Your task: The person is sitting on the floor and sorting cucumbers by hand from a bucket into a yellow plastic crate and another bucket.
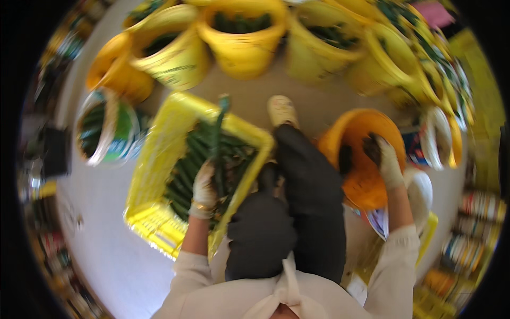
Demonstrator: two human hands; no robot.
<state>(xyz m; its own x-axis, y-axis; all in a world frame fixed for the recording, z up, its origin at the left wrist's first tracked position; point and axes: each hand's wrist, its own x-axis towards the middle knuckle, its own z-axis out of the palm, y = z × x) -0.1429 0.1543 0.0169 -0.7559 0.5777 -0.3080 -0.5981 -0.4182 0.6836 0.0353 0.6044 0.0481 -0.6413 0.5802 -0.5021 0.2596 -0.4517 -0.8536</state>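
Observation:
My left hand [204, 185], in a pale glove with a gold-coloured bracelet at the wrist, grips a long green cucumber-like vegetable [219, 131]. The vegetable stands nearly upright over a yellow plastic crate [147, 187]. Many more dark green vegetables [181, 187] lie side by side in the crate. My right hand [383, 156], gloved and dark at the fingers, reaches inside an orange bucket [360, 195]. Its fingers look apart, though blurred, with nothing visible between them. A dark elongated thing [345, 158] rests inside the bucket, left of that hand and apart from it.
Several yellow buckets [242, 52] with green vegetables curve around the front. At left stands a white-and-green pail [123, 131] of vegetables. White pails [436, 137] stand beyond the orange bucket. My legs [308, 191] lie between crate and bucket. Shelved goods [464, 247] line the right rim.

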